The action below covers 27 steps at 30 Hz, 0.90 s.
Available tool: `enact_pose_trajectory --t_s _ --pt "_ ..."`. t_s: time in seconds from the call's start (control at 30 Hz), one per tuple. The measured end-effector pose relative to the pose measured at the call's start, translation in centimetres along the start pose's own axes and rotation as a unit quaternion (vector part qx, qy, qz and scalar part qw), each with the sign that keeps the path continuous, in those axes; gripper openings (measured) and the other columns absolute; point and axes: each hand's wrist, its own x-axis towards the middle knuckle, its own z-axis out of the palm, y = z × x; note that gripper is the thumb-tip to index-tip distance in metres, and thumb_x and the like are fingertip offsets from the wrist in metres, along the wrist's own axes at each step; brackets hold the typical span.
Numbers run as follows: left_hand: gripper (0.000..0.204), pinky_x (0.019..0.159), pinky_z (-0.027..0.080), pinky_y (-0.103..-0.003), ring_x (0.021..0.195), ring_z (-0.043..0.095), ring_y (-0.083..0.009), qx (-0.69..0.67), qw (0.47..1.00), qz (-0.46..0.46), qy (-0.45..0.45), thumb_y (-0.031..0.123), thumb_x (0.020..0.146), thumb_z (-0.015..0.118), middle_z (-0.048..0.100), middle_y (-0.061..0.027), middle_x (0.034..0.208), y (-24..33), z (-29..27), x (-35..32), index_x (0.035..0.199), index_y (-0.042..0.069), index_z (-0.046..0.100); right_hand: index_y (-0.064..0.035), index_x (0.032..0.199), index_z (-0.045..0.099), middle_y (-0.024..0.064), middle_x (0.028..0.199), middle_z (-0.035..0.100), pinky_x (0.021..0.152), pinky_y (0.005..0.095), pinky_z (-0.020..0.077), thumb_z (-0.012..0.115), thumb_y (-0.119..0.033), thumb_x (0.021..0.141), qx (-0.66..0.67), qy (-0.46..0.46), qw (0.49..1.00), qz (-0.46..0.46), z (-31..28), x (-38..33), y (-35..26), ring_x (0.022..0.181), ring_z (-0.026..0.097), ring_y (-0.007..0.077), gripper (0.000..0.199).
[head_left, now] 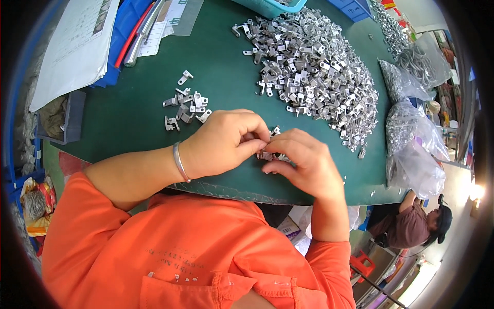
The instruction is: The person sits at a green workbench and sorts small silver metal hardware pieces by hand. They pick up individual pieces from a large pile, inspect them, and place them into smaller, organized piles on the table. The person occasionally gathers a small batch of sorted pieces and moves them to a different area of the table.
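My left hand [226, 141], with a silver bangle [180, 162] at its wrist, pinches thumb and forefinger together; what lies in the pinch is hidden. Its fingertips meet those of my right hand [306, 160]. Small metal brackets [275, 156] show between the curled thumb and forefinger of the right hand, low over the table's near edge. Another few peek out just behind the fingertips. Beyond the left hand lies a loose group of silver brackets [189, 107], each with a hole in a flat tab. A large heap of similar brackets [321, 72] spreads farther back and right.
The green table [128, 118] carries a blue tray [117, 44] with papers [72, 46] and a red pen at left. A grey bin [75, 116] sits beside it. Turquoise basket [272, 7] at the back; plastic bags of metal parts [406, 139] at right, where another person [411, 224] is.
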Motion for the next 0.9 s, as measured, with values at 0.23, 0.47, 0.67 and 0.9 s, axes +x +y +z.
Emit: enact_pose_trajectory --t_s 0.23,0.47,0.67,0.9 --pt "0.008 0.068 0.051 -0.029 0.077 0.064 -0.0199 0.182 0.975 0.124 -0.002 -0.002 0.079 0.068 0.064 -0.0079 0.090 -0.7 0.3 0.3 0.086 0.001 0.066 -0.0047 0.089 0.068 0.0087 0.079 0.059 0.066 0.0405 0.0452 0.073 -0.006 0.075 -0.260 0.175 0.946 0.077 0.3 2.3 4.3 0.075 0.056 0.0299 0.015" --pt "0.014 0.068 0.051 -0.026 0.076 0.062 -0.0164 0.162 0.984 0.075 -0.026 -0.002 0.081 0.067 0.061 -0.0074 0.093 -0.7 0.1 0.2 0.094 0.000 0.064 -0.0044 0.088 0.062 0.0096 0.091 0.062 0.073 0.0386 0.0464 0.079 -0.005 0.069 -0.247 0.246 0.937 -0.003 0.9 2.4 5.4 0.081 0.059 0.0283 0.026" --pt "0.044 0.080 0.053 -0.026 0.087 0.062 -0.0116 -0.163 0.985 -0.033 0.037 0.001 0.091 0.062 0.057 -0.0085 0.105 -0.6 0.5 0.6 0.130 -0.001 0.044 -0.0025 0.090 0.066 0.0086 0.083 0.068 0.060 0.0255 0.0533 0.079 0.000 0.071 0.007 0.158 0.984 0.087 1.7 1.0 2.5 0.068 0.067 0.0162 0.024" --pt "0.022 0.070 0.057 -0.028 0.078 0.066 -0.0148 -0.206 0.968 -0.134 0.043 0.010 0.096 0.057 0.065 -0.0093 0.090 0.5 -0.1 1.0 0.113 -0.004 0.058 0.0006 0.117 0.050 0.0074 0.083 0.068 0.056 0.0210 0.0499 0.067 0.004 0.084 0.302 0.099 0.924 0.214 1.5 0.4 2.1 0.069 0.063 0.0078 0.038"
